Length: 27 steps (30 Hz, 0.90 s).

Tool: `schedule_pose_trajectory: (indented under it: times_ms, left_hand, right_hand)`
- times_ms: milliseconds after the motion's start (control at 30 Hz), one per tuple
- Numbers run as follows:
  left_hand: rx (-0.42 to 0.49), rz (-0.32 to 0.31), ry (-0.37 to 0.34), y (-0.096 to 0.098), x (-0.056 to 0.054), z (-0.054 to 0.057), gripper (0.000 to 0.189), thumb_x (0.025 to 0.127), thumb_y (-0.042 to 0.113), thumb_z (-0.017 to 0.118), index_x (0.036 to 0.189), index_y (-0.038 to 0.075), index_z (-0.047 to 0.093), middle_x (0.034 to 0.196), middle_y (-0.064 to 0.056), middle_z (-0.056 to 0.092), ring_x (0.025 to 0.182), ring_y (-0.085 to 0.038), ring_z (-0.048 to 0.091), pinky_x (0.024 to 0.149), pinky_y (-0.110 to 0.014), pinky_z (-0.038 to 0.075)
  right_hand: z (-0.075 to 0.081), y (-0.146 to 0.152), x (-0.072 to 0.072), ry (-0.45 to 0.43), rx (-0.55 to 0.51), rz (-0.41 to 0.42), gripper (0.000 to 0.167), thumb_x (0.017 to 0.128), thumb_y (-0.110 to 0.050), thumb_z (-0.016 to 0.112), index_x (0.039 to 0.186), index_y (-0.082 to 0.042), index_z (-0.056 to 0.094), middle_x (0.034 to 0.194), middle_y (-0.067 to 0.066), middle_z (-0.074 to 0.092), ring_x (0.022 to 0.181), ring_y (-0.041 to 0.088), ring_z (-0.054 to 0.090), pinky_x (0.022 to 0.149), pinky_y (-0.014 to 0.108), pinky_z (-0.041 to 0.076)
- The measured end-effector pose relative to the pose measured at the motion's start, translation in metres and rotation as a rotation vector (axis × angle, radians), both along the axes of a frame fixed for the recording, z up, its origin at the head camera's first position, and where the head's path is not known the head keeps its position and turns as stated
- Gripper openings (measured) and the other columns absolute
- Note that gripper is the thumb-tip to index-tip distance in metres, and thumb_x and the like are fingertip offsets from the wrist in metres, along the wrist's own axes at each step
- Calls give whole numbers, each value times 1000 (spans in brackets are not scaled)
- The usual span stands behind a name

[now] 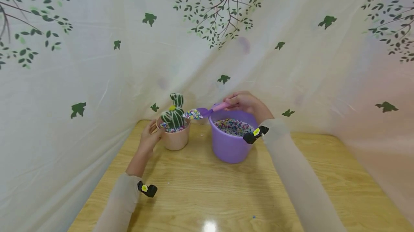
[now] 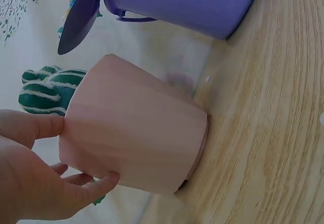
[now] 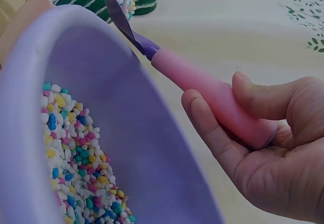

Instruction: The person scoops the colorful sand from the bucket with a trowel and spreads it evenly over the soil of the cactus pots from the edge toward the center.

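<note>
My left hand holds the left side of a pale pink flowerpot, its fingers and thumb spread round the wall near the rim. A green knitted cactus with white stripes and a yellow flower stands in the pot, with colored pebbles around its base. My right hand grips the pink handle of a small purple trowel. Colored pebbles are heaped on the blade, which hangs between the cactus and a purple bucket, level with the pot's upper part.
Many small multicolored pebbles lie inside the bucket. Pot and bucket stand toward the back of a wooden table, and a blue pebble lies near its front. Behind hangs a pale curtain with leaf prints.
</note>
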<state>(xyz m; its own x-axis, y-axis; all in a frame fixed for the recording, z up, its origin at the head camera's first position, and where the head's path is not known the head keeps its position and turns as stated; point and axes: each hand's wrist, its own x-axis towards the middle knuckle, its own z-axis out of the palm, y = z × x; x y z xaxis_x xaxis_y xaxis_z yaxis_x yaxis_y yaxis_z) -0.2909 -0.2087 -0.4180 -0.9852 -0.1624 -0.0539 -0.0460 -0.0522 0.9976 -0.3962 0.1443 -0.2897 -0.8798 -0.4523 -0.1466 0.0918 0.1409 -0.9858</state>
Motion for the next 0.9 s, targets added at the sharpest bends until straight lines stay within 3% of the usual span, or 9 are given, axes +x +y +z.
schedule_pose_trajectory:
  times_ms: [200,433,667,900]
  left_hand:
    - [1,-59,20,-7,-3,-2,73,104,11,55,164,9,15,169,-21,18,154,-35,27,124,-50,32]
    - [3,-114,-11,-19,-9,-2,69,106,11,52,164,13,15,170,-17,18,152,-32,30,124,-47,32]
    - [-8,-141,-20,-27,-18,-4,67,106,14,54,164,15,20,169,-16,20,154,-30,27,123,-48,34]
    - [-10,-160,-21,-31,-24,-6,63,106,14,53,163,13,25,167,-17,25,152,-32,32,123,-49,35]
  right_hand:
    - [-4,-5,-2,2,12,-7,25,103,2,52,125,14,55,79,3,75,72,16,74,78,28,63]
    - [-7,-11,-4,19,52,-4,31,102,-1,54,129,14,54,79,0,76,73,15,74,74,26,62]
    - [-5,-17,-5,31,97,-23,31,101,-3,58,129,12,56,80,-2,75,75,15,73,89,36,62]
    - [-5,-22,-6,29,97,-22,35,100,0,58,131,16,53,80,0,75,73,15,73,80,30,63]
